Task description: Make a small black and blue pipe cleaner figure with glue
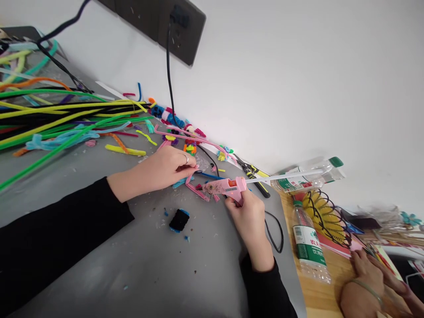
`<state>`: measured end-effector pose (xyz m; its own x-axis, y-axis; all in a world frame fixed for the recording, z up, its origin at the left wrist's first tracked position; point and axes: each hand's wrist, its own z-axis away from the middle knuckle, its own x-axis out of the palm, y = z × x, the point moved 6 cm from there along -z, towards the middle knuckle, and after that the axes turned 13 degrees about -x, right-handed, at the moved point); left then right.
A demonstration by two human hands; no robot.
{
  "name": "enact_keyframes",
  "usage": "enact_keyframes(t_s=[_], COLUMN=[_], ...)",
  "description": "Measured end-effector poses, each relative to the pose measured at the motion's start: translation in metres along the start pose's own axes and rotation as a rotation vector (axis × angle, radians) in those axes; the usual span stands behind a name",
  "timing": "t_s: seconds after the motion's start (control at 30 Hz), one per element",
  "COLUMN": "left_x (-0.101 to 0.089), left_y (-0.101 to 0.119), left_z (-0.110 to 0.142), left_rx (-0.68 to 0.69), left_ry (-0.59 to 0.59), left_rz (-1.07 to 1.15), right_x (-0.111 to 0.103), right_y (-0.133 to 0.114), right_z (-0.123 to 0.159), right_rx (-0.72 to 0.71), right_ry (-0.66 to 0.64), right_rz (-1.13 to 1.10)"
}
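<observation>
My left hand point(172, 165), a ring on one finger, pinches at its fingertips the end of a bent pink pipe cleaner point(195, 191). My right hand point(247, 214) is wrapped round the grip of a pink hot glue gun point(225, 187). A long whitish glue stick point(285, 176) sticks out of the gun's back, and the nozzle points left, close to the pink pipe cleaner. Below my left hand, a small black fuzzy block point(179, 220) with blue edges lies on the grey mat point(139, 260). Short blue pieces lie under and beside the fingertips.
Bundled pipe cleaners point(66, 112) spread over the left side. Small colourful fuzzy figures point(168, 115) line the wall. Black-and-yellow pliers point(253, 174), plastic bottles point(309, 247) and a yellow item in a black wire basket point(324, 216) are at right, near another person's hands point(367, 282). A power strip point(159, 22) is above.
</observation>
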<state>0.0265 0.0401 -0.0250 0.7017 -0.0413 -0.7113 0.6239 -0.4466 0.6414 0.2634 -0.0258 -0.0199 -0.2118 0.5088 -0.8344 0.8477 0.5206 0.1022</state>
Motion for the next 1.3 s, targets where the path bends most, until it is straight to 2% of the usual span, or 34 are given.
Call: enact_keyframes(t_s=[1.13,1.3], left_x=[-0.0018,-0.0022], left_y=[-0.0045,-0.0051], left_z=[-0.0017,-0.0020], left_rx=[0.049,0.051], left_ry=[0.045,0.040], left_rz=[-0.041,-0.047], right_x=[-0.0033,-0.0046], right_y=[0.0068,0.0055], right_z=[-0.0005,-0.0010], right_rx=[0.041,0.020], right_ry=[-0.037,-0.004], right_rz=[-0.046,-0.040])
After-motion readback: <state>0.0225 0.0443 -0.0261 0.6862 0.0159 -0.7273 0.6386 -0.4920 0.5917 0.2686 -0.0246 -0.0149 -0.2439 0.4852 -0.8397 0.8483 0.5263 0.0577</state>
